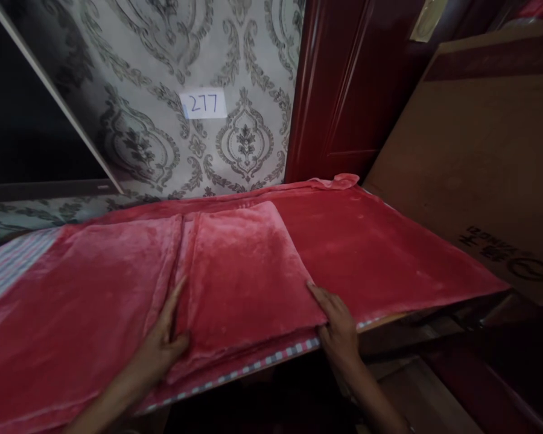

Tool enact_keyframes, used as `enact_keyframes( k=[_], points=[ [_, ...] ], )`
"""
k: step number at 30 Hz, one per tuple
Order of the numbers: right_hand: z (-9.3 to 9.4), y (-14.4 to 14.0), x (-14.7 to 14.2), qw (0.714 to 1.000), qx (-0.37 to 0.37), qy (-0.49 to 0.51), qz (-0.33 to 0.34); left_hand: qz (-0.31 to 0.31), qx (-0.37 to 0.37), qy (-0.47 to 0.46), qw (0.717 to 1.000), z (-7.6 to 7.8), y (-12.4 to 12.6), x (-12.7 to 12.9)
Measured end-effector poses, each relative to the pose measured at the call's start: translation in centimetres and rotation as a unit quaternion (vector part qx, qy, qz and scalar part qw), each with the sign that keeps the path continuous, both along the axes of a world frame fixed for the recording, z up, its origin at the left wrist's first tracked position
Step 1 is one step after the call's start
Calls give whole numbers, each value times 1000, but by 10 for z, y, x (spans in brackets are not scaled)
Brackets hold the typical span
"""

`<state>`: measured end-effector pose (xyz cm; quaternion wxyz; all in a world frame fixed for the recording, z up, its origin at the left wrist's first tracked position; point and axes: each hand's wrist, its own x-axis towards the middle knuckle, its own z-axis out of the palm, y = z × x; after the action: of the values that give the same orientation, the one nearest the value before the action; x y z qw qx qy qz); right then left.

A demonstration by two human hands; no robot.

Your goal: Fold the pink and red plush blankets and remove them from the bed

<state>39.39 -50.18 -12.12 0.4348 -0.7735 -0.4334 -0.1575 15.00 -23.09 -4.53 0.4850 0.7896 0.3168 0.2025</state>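
Observation:
A red plush blanket (pixel 375 241) lies spread along a long table, with a folded part (pixel 248 271) of it stacked in the middle. My left hand (pixel 169 331) rests at the left side of that folded part, fingers stretched out and thumb apart. Against its right front corner is my right hand (pixel 339 328), index finger extended along the fold's edge and thumb apart near the front. Neither hand visibly grips the fabric. More red plush cloth (pixel 81 301) covers the table to the left, beside a crease near my left fingertips.
A checked cloth (pixel 18 259) shows under the blanket at the left and along the front edge. A dark screen (pixel 31 108) stands at the back left, a large cardboard box (pixel 479 150) at the right. Behind are a patterned wall (pixel 163 54) with a "277" paper (pixel 203 103) and a dark red door (pixel 339 78).

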Motion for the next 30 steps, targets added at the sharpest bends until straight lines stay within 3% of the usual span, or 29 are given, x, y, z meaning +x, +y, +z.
enact_keyframes(
  k=[5,8,10,12,15,18,20,22,26,30],
  points=[
    [-2,2,1,999,19,-38,15,14,57,14,998,-4,4,-14],
    [-1,3,1,998,26,-46,18,13,172,15,985,12,8,-13],
    [-1,4,1,998,27,-49,16,-16,243,13,970,28,12,0],
    [-1,5,1,998,25,-51,15,-74,259,13,963,44,18,29],
    [-7,4,3,998,13,-51,22,-175,231,14,957,61,26,100],
    [-19,5,6,998,-10,-44,31,-198,293,7,935,67,31,179],
    [-28,5,9,998,-21,-46,34,-190,377,120,899,64,34,219],
    [-38,5,12,997,-32,-57,37,-151,408,184,882,54,39,239],
    [-51,3,18,994,-78,-70,34,-50,399,272,874,24,60,239],
    [-58,1,21,991,-105,-71,34,-44,390,322,861,15,78,232]
  ],
)
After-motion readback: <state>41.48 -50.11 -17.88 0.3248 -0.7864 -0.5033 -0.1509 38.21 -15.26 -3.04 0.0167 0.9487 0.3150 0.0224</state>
